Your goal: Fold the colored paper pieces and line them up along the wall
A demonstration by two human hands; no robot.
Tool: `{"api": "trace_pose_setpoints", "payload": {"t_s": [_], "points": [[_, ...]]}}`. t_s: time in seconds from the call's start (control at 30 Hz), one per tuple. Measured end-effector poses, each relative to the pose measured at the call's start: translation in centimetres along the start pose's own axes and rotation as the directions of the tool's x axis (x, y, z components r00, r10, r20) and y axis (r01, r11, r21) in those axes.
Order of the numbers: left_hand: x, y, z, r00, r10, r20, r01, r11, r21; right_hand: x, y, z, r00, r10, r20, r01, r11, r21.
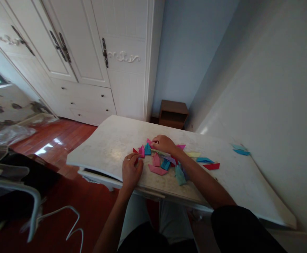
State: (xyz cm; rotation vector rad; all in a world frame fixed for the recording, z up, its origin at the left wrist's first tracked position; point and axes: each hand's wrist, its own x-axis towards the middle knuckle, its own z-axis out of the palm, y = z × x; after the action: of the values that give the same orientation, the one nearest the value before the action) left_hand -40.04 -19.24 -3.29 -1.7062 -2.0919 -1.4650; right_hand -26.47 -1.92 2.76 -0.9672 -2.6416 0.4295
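Observation:
Several folded paper pieces (157, 165) in pink, teal, red, purple and yellow lie scattered on a white table (111, 140). My left hand (131, 170), a ring on one finger, rests on the table with its fingertips pinching a pink folded piece (141, 151) at the left end of the cluster. My right hand (164, 143) reaches across the pile, palm down, fingers curled over pieces at the far side near a teal piece (147, 149). What lies under that hand is hidden.
More paper pieces lie to the right: yellow (193, 154), blue (204, 160), red (211, 166), and two teal ones (240, 149) near the wall. A white wardrobe (90, 56) and a small brown nightstand (173, 114) stand behind. A white chair frame (34, 211) is at the lower left.

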Motion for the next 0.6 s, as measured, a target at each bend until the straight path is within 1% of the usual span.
{"api": "trace_pose_setpoints", "payload": {"t_s": [0.07, 0.13, 0.23, 0.3, 0.37, 0.43, 0.5, 0.57, 0.6], "points": [[-0.1, -0.1, 0.0, 1.0, 0.004, 0.009, -0.003, 1.0, -0.009, -0.9, 1.3, -0.7, 1.0, 0.012, -0.023, -0.012, 1.0, 0.018], [-0.1, 0.0, 0.0, 1.0, 0.001, 0.016, -0.001, 1.0, -0.016, -2.4, 3.4, -1.6, 0.997, 0.051, -0.056, -0.049, 0.998, 0.027], [-0.1, 0.1, -0.1, 1.0, -0.002, 0.02, 0.002, 1.0, -0.025, -5.5, 7.7, -3.4, 0.986, 0.138, -0.093, -0.137, 0.99, 0.014], [0.0, 0.2, -0.2, 1.0, 0.009, 0.027, -0.008, 0.999, -0.033, -7.8, 11.2, -4.9, 0.963, 0.232, -0.141, -0.237, 0.971, -0.025], [0.0, 0.3, -0.3, 0.999, 0.02, 0.035, -0.019, 0.999, -0.035, -10.0, 14.9, -6.8, 0.926, 0.322, -0.198, -0.343, 0.936, -0.081], [0.1, 0.4, -0.4, 0.999, 0.015, 0.042, -0.014, 0.999, -0.034, -12.3, 18.7, -8.9, 0.869, 0.415, -0.269, -0.461, 0.877, -0.138], [0.2, 0.3, -0.3, 0.999, 0.001, 0.044, 0.001, 0.999, -0.035, -14.8, 22.3, -10.8, 0.801, 0.506, -0.32, -0.576, 0.796, -0.186], [0.2, 0.2, -0.3, 0.999, -0.005, 0.045, 0.006, 1.0, -0.029, -17.3, 25.3, -12.3, 0.722, 0.61, -0.326, -0.688, 0.682, -0.248], [0.2, 0.1, -0.2, 0.999, -0.004, 0.048, 0.005, 1.0, -0.023, -18.6, 26.5, -12.7, 0.697, 0.64, -0.325, -0.716, 0.645, -0.268]]}}
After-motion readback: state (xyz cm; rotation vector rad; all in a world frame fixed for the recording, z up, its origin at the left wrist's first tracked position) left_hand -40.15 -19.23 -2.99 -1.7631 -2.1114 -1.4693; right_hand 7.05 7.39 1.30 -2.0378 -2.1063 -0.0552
